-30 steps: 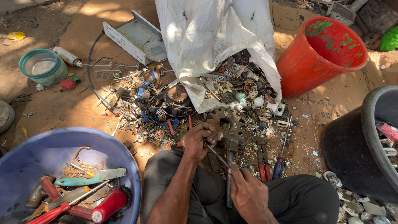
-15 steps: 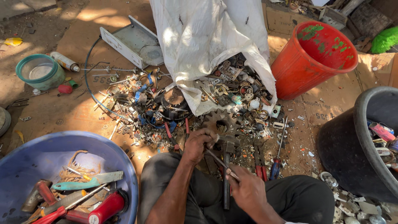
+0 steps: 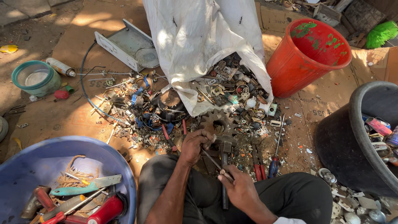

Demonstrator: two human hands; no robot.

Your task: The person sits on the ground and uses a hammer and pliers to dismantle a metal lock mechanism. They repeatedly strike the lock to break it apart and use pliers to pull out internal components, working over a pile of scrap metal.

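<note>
I sit on the ground with a heap of scrap metal parts [image 3: 232, 95] in front of me, spilling out of a white sack [image 3: 199, 45]. My left hand [image 3: 195, 145] grips a small metal piece next to a rusty gear wheel [image 3: 216, 121]. A thin metal rod [image 3: 213, 162] is pinched in my right hand [image 3: 238, 188], its tip reaching toward the left hand. A hammer [image 3: 225, 166] lies upright between my knees, head near the left hand.
A blue tub [image 3: 54, 159] with hand tools is at the lower left. A red bucket [image 3: 306, 58] stands at the upper right, a black tub [image 3: 352, 137] of scrap at the right. Pliers and a screwdriver [image 3: 273, 159] lie by my right knee. A teal bowl [image 3: 35, 76] sits at the left.
My hands stay close together over the hammer; the left hand has shifted slightly on the small piece. The camera has tilted a little.
</note>
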